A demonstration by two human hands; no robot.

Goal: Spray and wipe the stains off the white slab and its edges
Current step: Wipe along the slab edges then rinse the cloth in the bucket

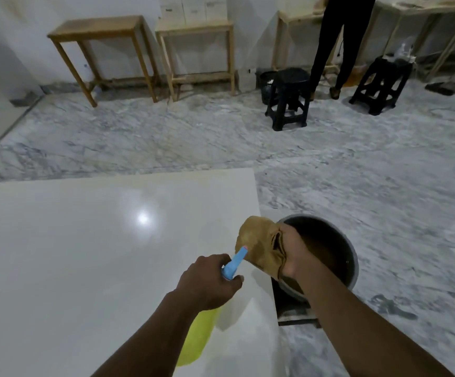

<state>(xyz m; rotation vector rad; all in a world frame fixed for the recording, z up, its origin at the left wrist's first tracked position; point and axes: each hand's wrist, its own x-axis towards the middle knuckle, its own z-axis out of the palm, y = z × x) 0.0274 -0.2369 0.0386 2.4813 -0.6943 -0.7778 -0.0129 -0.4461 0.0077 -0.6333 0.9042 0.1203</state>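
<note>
At the right edge of the white slab (85,254), spray and cloth ready.
Our left hand (210,278) curls round the spray bottle (235,263), nozzle toward the brown cloth (256,240) our right hand (295,254) grips over the bucket (354,257); best we mist lightly, then wipe along the edge. Stains are hard to make out; our trigger finger is unseen.

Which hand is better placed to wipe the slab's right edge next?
Right, probably: the right hand grips the brown cloth just beside that edge of the white slab, while the left hand holds the spray bottle.
</note>
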